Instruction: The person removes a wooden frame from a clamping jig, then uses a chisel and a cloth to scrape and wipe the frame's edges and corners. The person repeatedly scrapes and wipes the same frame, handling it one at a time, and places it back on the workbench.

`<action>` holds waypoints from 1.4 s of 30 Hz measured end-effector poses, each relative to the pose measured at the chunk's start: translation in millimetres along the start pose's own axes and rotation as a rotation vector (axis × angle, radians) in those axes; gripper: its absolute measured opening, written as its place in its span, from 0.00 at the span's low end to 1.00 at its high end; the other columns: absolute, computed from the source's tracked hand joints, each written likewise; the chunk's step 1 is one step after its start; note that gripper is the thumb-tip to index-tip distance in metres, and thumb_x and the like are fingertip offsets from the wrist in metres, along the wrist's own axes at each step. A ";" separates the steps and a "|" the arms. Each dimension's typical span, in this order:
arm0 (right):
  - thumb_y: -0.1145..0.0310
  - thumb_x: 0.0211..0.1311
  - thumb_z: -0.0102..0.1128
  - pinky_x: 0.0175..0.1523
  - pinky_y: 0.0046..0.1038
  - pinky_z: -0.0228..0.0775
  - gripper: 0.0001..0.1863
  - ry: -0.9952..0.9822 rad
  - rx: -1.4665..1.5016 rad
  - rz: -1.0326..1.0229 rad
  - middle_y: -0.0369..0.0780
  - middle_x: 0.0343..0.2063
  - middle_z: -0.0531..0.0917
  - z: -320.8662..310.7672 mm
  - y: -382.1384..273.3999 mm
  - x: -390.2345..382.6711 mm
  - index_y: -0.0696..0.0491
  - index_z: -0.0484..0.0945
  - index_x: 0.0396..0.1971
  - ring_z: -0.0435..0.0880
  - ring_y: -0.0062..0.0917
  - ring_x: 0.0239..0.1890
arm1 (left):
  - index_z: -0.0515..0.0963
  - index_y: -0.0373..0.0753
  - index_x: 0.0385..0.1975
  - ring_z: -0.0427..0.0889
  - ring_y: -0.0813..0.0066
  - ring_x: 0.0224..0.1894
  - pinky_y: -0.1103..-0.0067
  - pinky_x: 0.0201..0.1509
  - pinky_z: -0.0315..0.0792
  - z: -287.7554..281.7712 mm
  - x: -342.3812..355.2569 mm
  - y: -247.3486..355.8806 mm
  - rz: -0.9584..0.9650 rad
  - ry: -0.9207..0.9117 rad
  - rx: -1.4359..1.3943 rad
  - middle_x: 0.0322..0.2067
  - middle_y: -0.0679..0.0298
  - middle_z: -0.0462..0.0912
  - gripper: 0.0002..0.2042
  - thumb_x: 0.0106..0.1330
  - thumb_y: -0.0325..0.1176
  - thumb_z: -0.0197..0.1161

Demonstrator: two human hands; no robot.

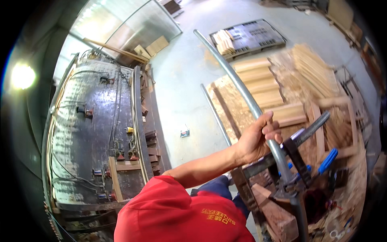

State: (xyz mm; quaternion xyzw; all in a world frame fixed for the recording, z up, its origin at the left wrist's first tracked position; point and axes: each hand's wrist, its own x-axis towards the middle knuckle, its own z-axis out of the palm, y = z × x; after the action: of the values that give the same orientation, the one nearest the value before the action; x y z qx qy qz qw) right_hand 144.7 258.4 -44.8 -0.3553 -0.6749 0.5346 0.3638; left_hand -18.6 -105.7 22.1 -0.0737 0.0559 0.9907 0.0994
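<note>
Nearest, you wear a red shirt [161, 213], with blue trousers [215, 187] below it. At the lower right a reddish wooden block [280, 218] lies tilted beside a dark metal fixture [292, 189]. The lower end of a long grey pipe [234, 76] meets this fixture. Your left arm reaches across to the right, and your left hand [262, 135] grips the pipe along its lower half, fingers curled closed around it. You cannot tell how the fingers of your right hand stand. The pipe slants away from you toward the upper left, over the table [235, 99].

Just right of the fixture is a blue handle [328, 160]; a ridged metal rod [318, 123] points up and right near your knuckles. Past them you have a pale wooden frame [351, 117], wide boards [258, 80] and narrow slats [316, 66]. A thinner pipe [215, 113] runs near the table's left edge.

To your left, across the grey floor [173, 84], stands a dark-topped machine [96, 129] with hoses. Farther off, a black pallet [258, 36] carries a wood stack [223, 41], and translucent panels [133, 28] stand at the upper left.
</note>
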 end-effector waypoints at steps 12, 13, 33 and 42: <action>0.48 0.74 0.54 0.75 0.40 0.58 0.40 -0.130 0.127 -0.167 0.45 0.75 0.61 101.3 -165.3 -179.7 0.53 0.55 0.77 0.63 0.37 0.74 | 0.64 0.44 0.21 0.64 0.83 0.24 0.82 0.41 0.72 -3.5 -144.1 259.0 0.256 -0.081 -0.253 0.18 0.74 0.61 0.21 0.82 0.41 0.51; 0.47 0.74 0.53 0.75 0.40 0.57 0.40 -0.106 0.149 -0.160 0.45 0.75 0.61 99.2 -180.9 -199.5 0.53 0.55 0.77 0.63 0.37 0.74 | 0.65 0.44 0.22 0.64 0.83 0.24 0.82 0.40 0.71 -3.1 -153.2 284.3 0.261 -0.076 -0.266 0.18 0.75 0.61 0.20 0.82 0.40 0.51; 0.31 0.74 0.44 0.79 0.40 0.51 0.46 -0.138 0.374 -0.054 0.44 0.78 0.57 421.8 -352.4 -500.9 0.49 0.53 0.79 0.58 0.36 0.78 | 0.67 0.41 0.23 0.65 0.78 0.20 0.78 0.36 0.71 -39.6 -157.8 782.2 0.533 -0.265 -0.527 0.14 0.70 0.62 0.15 0.76 0.31 0.55; 0.35 0.76 0.46 0.75 0.41 0.58 0.42 -0.401 0.511 -0.015 0.44 0.74 0.65 715.0 -377.3 -655.5 0.52 0.60 0.76 0.65 0.38 0.74 | 0.68 0.41 0.23 0.63 0.78 0.17 0.79 0.31 0.69 -102.5 -160.3 1052.5 0.811 -0.246 -0.548 0.13 0.71 0.61 0.14 0.74 0.31 0.58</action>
State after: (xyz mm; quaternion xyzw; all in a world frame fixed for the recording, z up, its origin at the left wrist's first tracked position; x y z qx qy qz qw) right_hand -195.9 -708.5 135.2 -0.1352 -0.5797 0.7433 0.3051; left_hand -65.4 -1173.9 47.6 0.0477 -0.1942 0.9293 -0.3105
